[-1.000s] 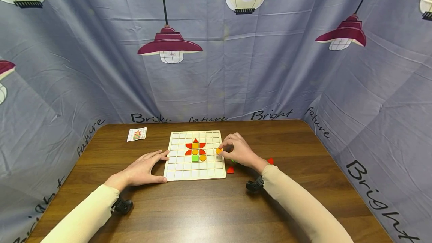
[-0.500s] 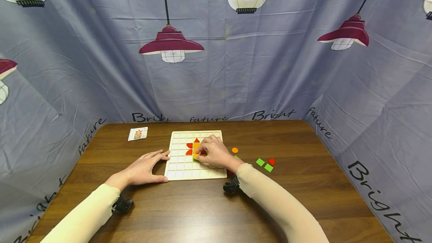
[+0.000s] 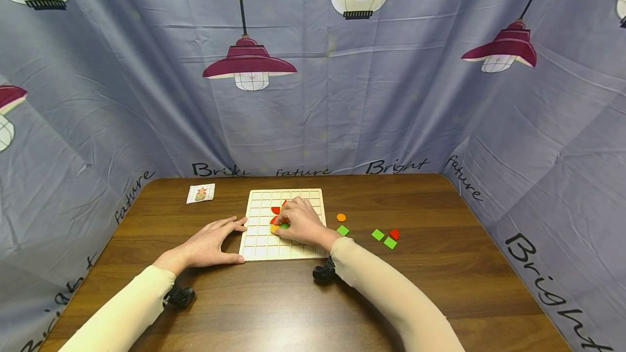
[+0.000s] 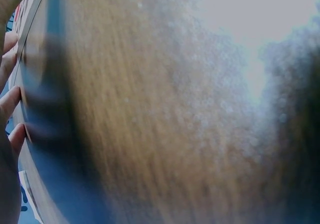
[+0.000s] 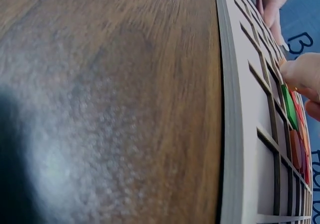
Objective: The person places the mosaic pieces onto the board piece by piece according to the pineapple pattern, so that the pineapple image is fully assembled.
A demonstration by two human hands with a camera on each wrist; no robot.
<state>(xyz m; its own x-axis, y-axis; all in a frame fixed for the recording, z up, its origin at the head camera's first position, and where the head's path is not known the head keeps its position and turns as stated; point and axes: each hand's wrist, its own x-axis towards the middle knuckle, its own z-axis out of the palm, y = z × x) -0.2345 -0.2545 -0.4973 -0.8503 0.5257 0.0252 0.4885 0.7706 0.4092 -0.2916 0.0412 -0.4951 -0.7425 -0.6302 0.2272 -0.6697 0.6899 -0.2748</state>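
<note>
My right hand (image 3: 304,222) is over the pale grid board (image 3: 259,243), pinching an orange disc (image 3: 275,229) between thumb and fingertips. That disc is just left of a green square (image 3: 284,226) set in the grid. Behind it, a red petal-shaped piece (image 3: 276,210) shows on the board; the hand covers much of the arrangement. In the right wrist view, the green square (image 5: 289,107) and an orange piece (image 5: 296,149) sit in the grid near the thumb. My left hand (image 3: 207,246) is spread, its fingertips and thumb touching the board's left edge.
On the wooden table right of the board lie an orange disc (image 3: 340,217), three green squares (image 3: 377,234) and a red piece (image 3: 394,234). A pattern card (image 3: 201,193) lies at the back left. Printed curtains (image 3: 313,113) rise behind the table.
My right hand carried the orange disc left from the board's right edge, past the middle, to beside the green square. The left hand stays at the board's edge.
</note>
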